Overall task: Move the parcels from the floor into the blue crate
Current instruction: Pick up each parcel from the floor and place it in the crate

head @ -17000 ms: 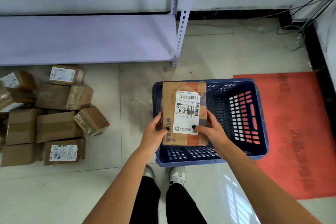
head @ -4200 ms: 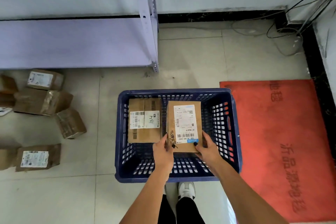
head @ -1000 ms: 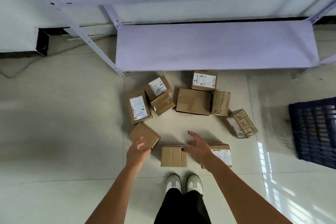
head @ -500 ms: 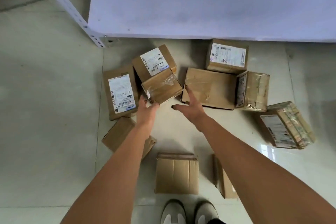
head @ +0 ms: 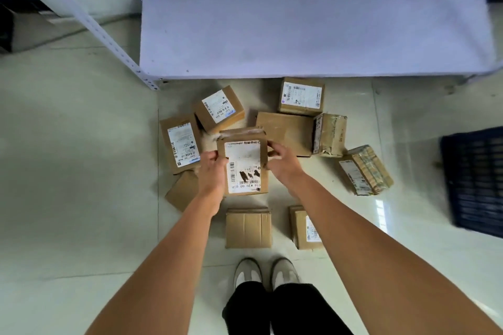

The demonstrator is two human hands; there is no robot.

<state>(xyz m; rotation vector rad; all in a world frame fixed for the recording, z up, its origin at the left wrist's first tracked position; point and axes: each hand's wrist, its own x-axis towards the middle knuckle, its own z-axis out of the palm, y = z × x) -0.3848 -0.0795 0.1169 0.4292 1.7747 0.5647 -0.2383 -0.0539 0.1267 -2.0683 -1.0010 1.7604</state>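
Both hands, left hand (head: pixel 213 171) and right hand (head: pixel 281 160), pinched the labelled brown cardboard parcel (head: pixel 245 164) by its side edges; that light hold could slip on the carry to the blue plastic crate (head: pixel 475 179).

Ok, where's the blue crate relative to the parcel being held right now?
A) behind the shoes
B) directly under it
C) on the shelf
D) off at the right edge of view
D: the blue crate sits at the right edge, while both hands grip the parcel mid-frame.
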